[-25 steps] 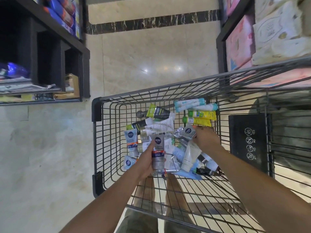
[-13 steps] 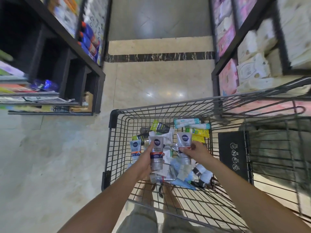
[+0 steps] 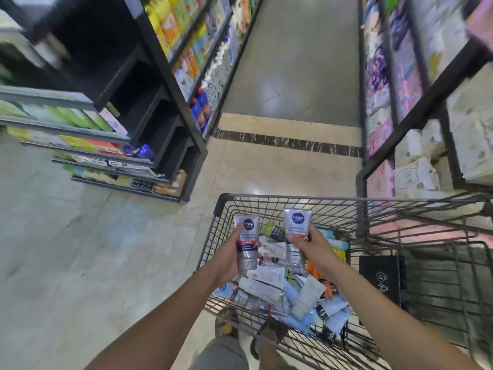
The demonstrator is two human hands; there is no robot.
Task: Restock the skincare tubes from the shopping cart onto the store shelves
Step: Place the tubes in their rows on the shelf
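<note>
My left hand (image 3: 226, 256) grips a silver Nivea Men tube (image 3: 246, 241), held upright above the near left part of the black wire shopping cart (image 3: 222, 202). A second silver Nivea Men tube (image 3: 296, 228) stands upright in my right hand (image 3: 313, 245), over the middle of the cart. Both tubes have their caps down. Below the hands, a heap of several skincare tubes (image 3: 269, 289) in white, blue, green and yellow lies on the cart floor. The store shelves (image 3: 128, 145) with dark frames stand to the left, across a strip of floor.
A second rack (image 3: 416, 166) with wrapped tissue packs lines the right side, close to the cart. The aisle floor (image 3: 290, 76) runs ahead between the two racks. Bottles fill the far left shelves (image 3: 192, 57). A black sign panel (image 3: 378, 276) hangs inside the cart.
Both hands rose out of the cart, each with a Nivea tube; the right one was picked from the heap. The view tilted up, showing more of the aisle and shelves.
</note>
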